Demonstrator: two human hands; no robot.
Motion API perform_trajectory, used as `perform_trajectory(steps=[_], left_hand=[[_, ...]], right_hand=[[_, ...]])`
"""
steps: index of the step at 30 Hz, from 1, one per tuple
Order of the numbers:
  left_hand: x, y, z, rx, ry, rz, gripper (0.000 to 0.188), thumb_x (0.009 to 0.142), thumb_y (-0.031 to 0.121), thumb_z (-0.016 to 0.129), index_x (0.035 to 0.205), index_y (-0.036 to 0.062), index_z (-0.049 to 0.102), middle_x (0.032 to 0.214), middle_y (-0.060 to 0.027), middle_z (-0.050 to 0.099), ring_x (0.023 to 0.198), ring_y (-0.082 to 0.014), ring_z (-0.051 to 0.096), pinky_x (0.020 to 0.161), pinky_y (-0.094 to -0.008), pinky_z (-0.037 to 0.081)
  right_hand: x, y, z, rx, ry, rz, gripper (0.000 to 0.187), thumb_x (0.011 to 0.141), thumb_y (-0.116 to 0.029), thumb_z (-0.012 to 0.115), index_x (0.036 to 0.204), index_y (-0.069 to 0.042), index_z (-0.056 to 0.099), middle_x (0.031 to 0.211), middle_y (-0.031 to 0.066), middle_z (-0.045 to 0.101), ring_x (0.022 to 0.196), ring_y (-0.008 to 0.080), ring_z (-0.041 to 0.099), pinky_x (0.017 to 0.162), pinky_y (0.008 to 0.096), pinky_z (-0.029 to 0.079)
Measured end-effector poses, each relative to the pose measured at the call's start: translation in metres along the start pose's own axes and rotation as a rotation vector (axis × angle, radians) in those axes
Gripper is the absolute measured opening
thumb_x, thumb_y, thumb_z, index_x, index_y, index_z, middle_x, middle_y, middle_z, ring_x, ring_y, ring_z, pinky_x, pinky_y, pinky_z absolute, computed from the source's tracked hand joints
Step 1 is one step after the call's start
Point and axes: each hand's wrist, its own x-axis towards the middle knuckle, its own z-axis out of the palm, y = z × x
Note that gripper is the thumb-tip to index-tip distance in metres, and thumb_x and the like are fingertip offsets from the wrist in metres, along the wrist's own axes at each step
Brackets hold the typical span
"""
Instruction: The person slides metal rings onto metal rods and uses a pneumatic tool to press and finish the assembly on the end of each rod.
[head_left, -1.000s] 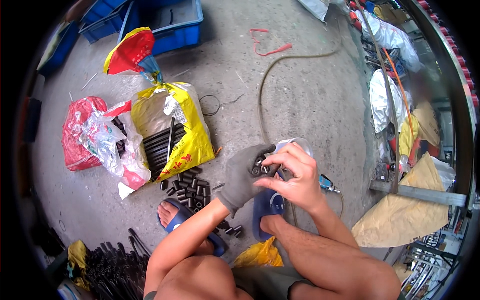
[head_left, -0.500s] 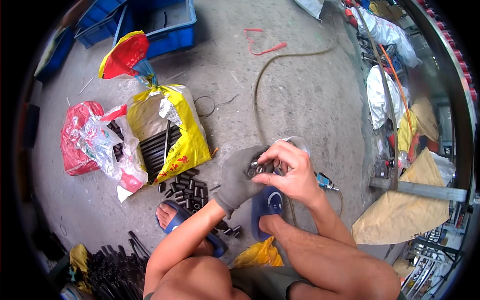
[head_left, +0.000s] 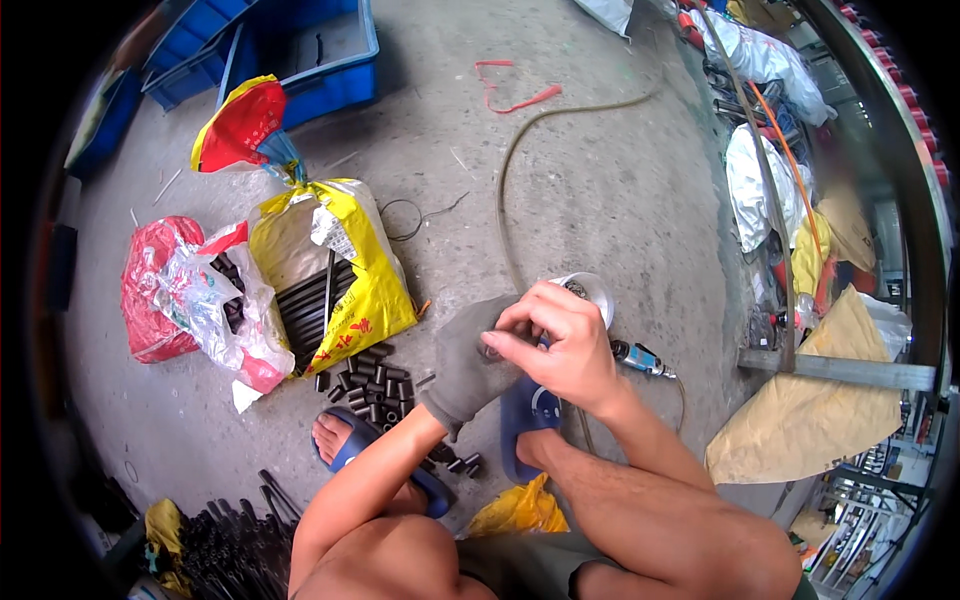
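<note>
Frame centre: gloved left hand and bare right hand meet, fingers pinching a small dark part. Left of them, short black tubes lie on the concrete floor beside a yellow bag.

the left hand wears a grey knit glove with a ribbed cuff at the wrist; the right hand is bare. both forearms are sleeveless, and the feet sit in blue slide sandals below bare knees
</note>
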Motion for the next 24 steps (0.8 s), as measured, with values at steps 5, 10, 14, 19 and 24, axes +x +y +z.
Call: perform_trajectory(steps=[5, 10, 14, 19, 24], left_hand=[[-0.004, -0.002, -0.001, 0.018, 0.062, 0.045, 0.035, 0.090, 0.007, 0.074, 0.124, 0.0023, 0.065, 0.112, -0.0044, 0.068, 0.102, -0.0141, 0.063, 0.089, -0.0312, 0.054], [-0.004, 0.022, 0.005, 0.058, 0.267, 0.076, 0.044, 0.086, 0.003, 0.083, 0.125, -0.0003, 0.064, 0.107, -0.0087, 0.074, 0.095, -0.0134, 0.069, 0.085, -0.0293, 0.056], [-0.011, 0.027, 0.007, -0.050, 0.405, 0.026, 0.043, 0.085, 0.001, 0.084, 0.124, 0.0001, 0.064, 0.100, -0.0065, 0.074, 0.091, -0.0111, 0.068, 0.083, -0.0279, 0.056], [0.001, 0.018, -0.005, 0.145, 0.318, 0.153, 0.024, 0.084, 0.002, 0.085, 0.101, 0.0004, 0.069, 0.089, -0.0071, 0.072, 0.087, -0.0112, 0.067, 0.080, -0.0272, 0.055], [0.013, 0.029, -0.004, 0.247, 0.211, 0.045, 0.023, 0.084, 0.005, 0.085, 0.076, 0.0028, 0.063, 0.067, -0.0080, 0.064, 0.060, -0.0101, 0.055, 0.057, -0.0291, 0.048]], right_hand=[[-0.003, 0.000, -0.005, 0.025, -0.025, 0.014, 0.025, 0.077, -0.019, 0.086, 0.093, -0.004, 0.073, 0.081, 0.0037, 0.068, 0.068, 0.0137, 0.062, 0.057, 0.0266, 0.047], [-0.038, 0.049, -0.017, 0.123, 0.305, 0.335, 0.030, 0.077, -0.027, 0.084, 0.093, -0.005, 0.072, 0.081, 0.0037, 0.069, 0.069, 0.0149, 0.064, 0.056, 0.0262, 0.048], [-0.130, 0.133, -0.046, 0.401, 0.557, 0.970, 0.033, 0.077, -0.033, 0.082, 0.093, -0.006, 0.071, 0.082, 0.0037, 0.070, 0.070, 0.0158, 0.066, 0.056, 0.0259, 0.048], [-0.199, 0.206, -0.078, 0.818, 0.590, 1.491, 0.039, 0.078, -0.041, 0.080, 0.093, -0.007, 0.070, 0.082, 0.0036, 0.071, 0.071, 0.0169, 0.067, 0.055, 0.0256, 0.049], [-0.213, 0.262, -0.096, 0.988, 0.685, 1.688, 0.045, 0.078, -0.049, 0.077, 0.093, -0.008, 0.068, 0.082, 0.0036, 0.072, 0.072, 0.0180, 0.069, 0.055, 0.0252, 0.050]])
